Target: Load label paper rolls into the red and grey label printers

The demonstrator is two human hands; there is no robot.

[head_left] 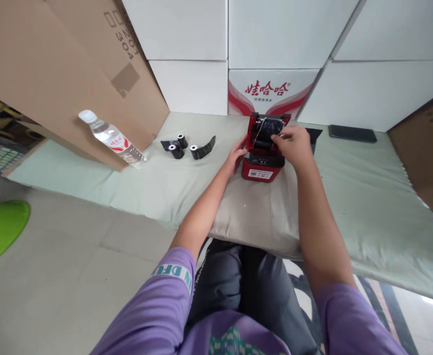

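Observation:
A small red and black label printer (262, 168) stands on the cloth-covered surface with its lid raised. Black thermal-transfer ribbon (271, 129) lies across the inside of the raised lid. My left hand (235, 157) holds the printer's left side, its fingertips partly hidden behind the casing. At the lid's right edge, my right hand (293, 144) pinches the black ribbon between thumb and fingers. Several black ribbon rolls (177, 151) with white cores lie to the left, some with a loose tail.
A clear water bottle (115, 140) lies at the left near a large cardboard box (90, 64). White boxes (197, 86) are stacked along the back. A dark phone (352, 133) rests at the back right, beside another brown box (428, 153). Dark flat material (313, 134) lies behind my right hand.

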